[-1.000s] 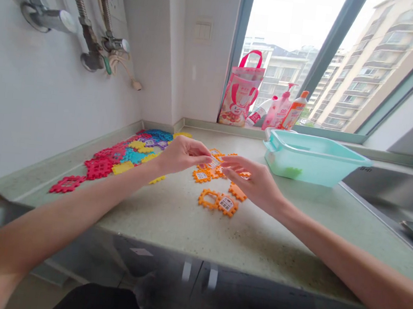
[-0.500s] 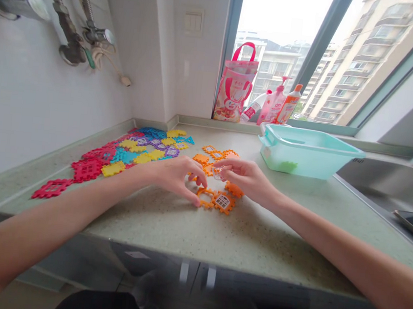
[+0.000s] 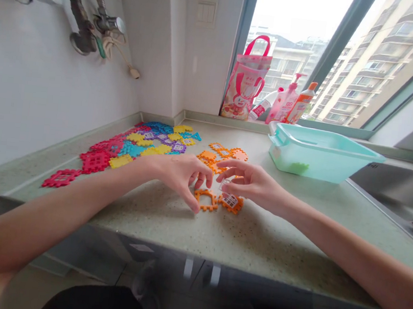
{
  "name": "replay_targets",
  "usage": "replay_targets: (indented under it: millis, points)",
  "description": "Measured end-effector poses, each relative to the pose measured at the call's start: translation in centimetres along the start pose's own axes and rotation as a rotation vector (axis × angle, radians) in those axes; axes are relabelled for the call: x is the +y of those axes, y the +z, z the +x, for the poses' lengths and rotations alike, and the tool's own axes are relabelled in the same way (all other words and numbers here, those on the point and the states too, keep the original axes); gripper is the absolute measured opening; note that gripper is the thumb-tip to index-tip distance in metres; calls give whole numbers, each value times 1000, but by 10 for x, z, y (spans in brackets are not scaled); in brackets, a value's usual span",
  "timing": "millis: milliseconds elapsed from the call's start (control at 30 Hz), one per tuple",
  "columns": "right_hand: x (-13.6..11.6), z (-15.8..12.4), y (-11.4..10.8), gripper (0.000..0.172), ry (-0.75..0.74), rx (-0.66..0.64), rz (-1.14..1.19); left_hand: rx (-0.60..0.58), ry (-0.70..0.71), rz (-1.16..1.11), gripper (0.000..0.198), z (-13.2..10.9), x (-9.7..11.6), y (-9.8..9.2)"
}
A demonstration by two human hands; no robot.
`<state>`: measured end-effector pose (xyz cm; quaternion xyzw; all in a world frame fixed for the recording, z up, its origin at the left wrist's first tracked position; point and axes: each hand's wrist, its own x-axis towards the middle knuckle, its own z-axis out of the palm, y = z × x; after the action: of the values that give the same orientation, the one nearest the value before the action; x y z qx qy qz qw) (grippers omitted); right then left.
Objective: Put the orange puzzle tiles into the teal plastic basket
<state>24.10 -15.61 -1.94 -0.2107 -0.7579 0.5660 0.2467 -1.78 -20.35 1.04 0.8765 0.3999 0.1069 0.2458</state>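
Two joined orange block pieces lie on the green counter [image 3: 256,238]: an empty orange frame [image 3: 206,200] and one with a white window insert [image 3: 231,202]. My left hand [image 3: 180,176] bends over the empty frame, fingers curled, thumb tip on the counter at the frame's left edge. My right hand [image 3: 253,185] pinches a small clear-white window insert [image 3: 225,183] just above the joined pieces. More orange pieces [image 3: 224,154] lie behind my hands.
A spread of red, yellow, blue and purple block pieces [image 3: 126,148] covers the counter's left side near the wall. A teal plastic tub [image 3: 320,154] stands at the right, a steel sink [image 3: 401,194] beyond it. A pink bag [image 3: 247,80] and bottles [image 3: 289,104] sit on the window sill.
Both hands have come down and toward me from the orange pile to the two joined pieces. My right hand now pinches a small insert.
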Motion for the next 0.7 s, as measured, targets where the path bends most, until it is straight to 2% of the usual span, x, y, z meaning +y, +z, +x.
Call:
replay_targets:
  millis: [100,267,467,600,700]
  points:
    - [3,-1,3,53,1,-5,-30,-8,0,22,44,3,3,5]
    - [2,-5,12,43,-34,29,-180,26,-2,15,46,7,2,9]
    - [4,-4,15,20,-81,-53,-343,55,20,3,48,10,-1,15]
    - [5,-5,13,22,-105,0,-373,127,27,-55,51,13,-3,18]
    - [1,-6,14,27,-126,44,-386,104,-46,-292,51,14,-6,20]
